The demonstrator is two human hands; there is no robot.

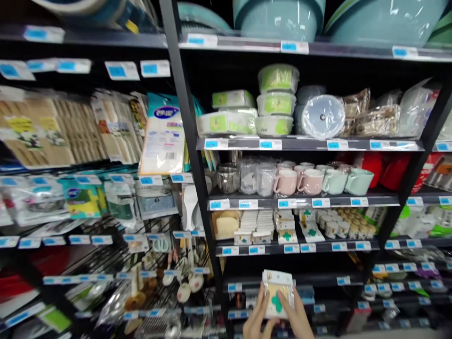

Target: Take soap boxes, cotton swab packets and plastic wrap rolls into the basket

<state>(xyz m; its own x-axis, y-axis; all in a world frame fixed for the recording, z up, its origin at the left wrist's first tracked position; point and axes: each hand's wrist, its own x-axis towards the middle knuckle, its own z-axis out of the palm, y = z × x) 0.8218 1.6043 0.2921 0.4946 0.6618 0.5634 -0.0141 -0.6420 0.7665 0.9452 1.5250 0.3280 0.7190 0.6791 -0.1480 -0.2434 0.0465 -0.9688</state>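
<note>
Low in the middle of the view, both my hands hold one small flat packet (277,291), clear wrapped with a white header card and a green shape on the front. My left hand (257,316) grips its left edge with fingers curled up along it. My right hand (297,314) grips its right side, the thumb across the front. The packet is held upright in front of the dark lower shelves. Similar packets (286,230) with green shapes lie on the shelf above.
Black store shelving (192,155) with blue price tags fills the view. Mugs (310,181), lidded containers (275,106) and basins (278,19) sit on the right-hand shelves. Hanging packs of skewers, sponges and utensils cover the left bay (88,188).
</note>
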